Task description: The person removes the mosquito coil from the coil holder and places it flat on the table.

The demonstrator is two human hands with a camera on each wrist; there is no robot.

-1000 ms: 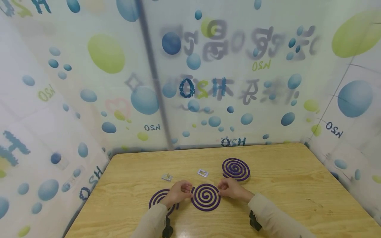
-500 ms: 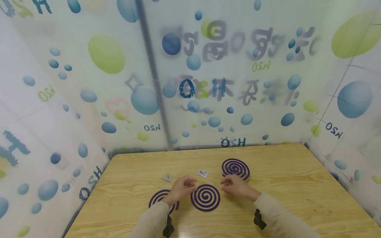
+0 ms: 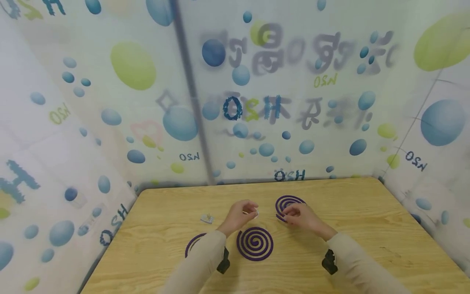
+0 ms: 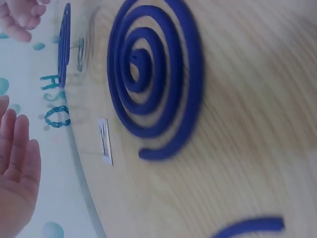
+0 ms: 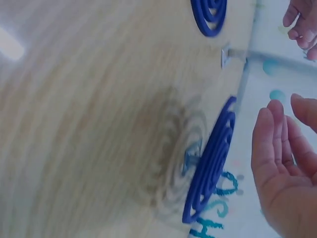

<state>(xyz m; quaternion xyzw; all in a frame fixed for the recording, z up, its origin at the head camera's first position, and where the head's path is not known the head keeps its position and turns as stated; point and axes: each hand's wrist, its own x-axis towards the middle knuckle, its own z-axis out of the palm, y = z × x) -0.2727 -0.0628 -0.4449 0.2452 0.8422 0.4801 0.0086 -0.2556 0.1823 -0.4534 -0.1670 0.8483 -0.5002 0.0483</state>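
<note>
A dark purple mosquito coil (image 3: 255, 242) lies flat on the table between my forearms. My left hand (image 3: 238, 216) hovers behind it with loosely bent fingers, close over a small metal coil stand (image 4: 105, 141) that lies flat and is mostly hidden by the fingertips in the head view. A second mosquito coil (image 5: 210, 163) is raised off the table on its own metal stand (image 5: 192, 156), casting a spiral shadow. My right hand (image 3: 304, 219) is in the air in front of this raised coil, fingers relaxed and holding nothing.
Another mosquito coil (image 3: 188, 247) lies at the left, mostly covered by my left sleeve. Behind it a metal stand (image 3: 207, 219) with an upright prong sits on the table (image 3: 367, 228). Patterned curtain walls (image 3: 235, 163) enclose the table's back and sides.
Both hands have left the sides of the middle coil. The left hand has moved forward and right to the flat stand; the right hand has moved right and forward toward the raised coil.
</note>
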